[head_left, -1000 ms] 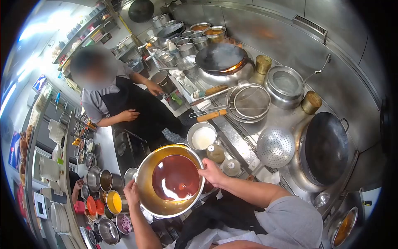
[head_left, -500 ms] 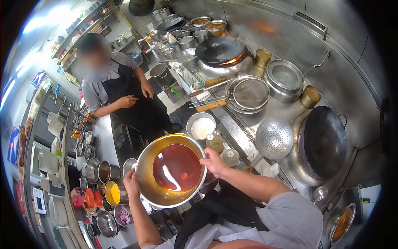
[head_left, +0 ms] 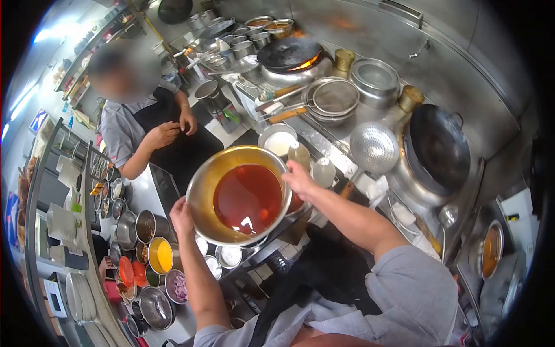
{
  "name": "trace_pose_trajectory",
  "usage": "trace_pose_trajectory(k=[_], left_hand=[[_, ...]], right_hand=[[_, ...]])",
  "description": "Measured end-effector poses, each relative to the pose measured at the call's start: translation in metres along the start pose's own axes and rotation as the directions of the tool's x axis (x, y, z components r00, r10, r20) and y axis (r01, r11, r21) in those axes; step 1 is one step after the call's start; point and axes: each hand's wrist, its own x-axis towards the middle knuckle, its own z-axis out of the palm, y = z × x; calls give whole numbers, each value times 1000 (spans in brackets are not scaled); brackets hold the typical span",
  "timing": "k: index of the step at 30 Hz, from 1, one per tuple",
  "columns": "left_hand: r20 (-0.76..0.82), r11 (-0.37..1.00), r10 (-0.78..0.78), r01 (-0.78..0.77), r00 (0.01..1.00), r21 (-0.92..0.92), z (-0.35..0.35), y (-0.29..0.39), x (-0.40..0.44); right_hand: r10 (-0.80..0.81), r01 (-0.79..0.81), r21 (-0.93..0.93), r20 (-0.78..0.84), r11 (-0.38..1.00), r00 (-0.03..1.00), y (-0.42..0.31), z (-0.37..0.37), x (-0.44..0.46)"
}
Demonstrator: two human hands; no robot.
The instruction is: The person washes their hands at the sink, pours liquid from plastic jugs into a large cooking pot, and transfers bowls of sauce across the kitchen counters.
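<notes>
A large metal bowl with reddish-brown liquid in it is held up in front of my body, above the gap between the counters. My left hand grips its left rim, fingers closed. On the opposite side, my right hand has the right rim in its grip. Just behind the bowl stand a pot of white contents and two clear bottles with pale caps, one close to my right hand. Small containers of white contents show below the bowl.
A co-worker in a dark apron stands at the back left. A wok sits over flames; another wok is at right. Strainers and a perforated ladle lie between. Ingredient bowls line the left counter.
The view has shifted, and the bowl in my hands sits higher in it, its liquid surface changed in shape. More small containers show below it. The co-worker's hands have come together.
</notes>
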Motion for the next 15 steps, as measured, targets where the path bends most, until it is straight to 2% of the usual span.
trace_pose_trajectory(k=[2, 4, 5, 7, 8, 10, 11, 12, 13, 14, 15], left_hand=[[46, 985, -90, 96, 995, -145, -2, 16, -3], [52, 952, -116, 126, 992, -280, -7, 12, 4], [49, 953, -105, 115, 993, -280, -11, 11, 6], [140, 854, -143, 194, 980, -483, -15, 20, 8], [137, 854, -137, 187, 981, -485, -16, 23, 9], [181, 697, -179, 254, 967, -671, -17, 31, 5], [146, 774, -225, 268, 963, -573, -36, 0, 17], [141, 772, -229, 268, 963, -577, -37, -12, 23], [130, 853, -146, 191, 981, -485, -36, -21, 29], [326, 714, -88, 287, 941, -638, -39, -35, 41], [516, 538, -23, 445, 857, -716, -44, -55, 56]], right_hand=[[116, -116, -1, 21, 993, 993, -22, 6, -8], [65, -65, 1, 17, 998, 998, -10, 10, 3], [18, -18, 7, 16, 1000, 1000, -3, 13, 10], [53, -54, 38, 30, 998, 998, -13, 19, 12], [100, -103, 61, 44, 993, 994, -16, 21, 13], [93, -95, 67, 43, 993, 995, -14, 25, 20], [93, -96, 73, 42, 993, 995, -10, 26, 24], [96, -99, 68, 47, 993, 994, -13, 28, 23], [127, -131, 83, 52, 988, 991, -20, 29, 22], [156, -161, 99, 58, 982, 986, -27, 30, 21], [156, -163, 116, 66, 980, 986, -32, 32, 21]])
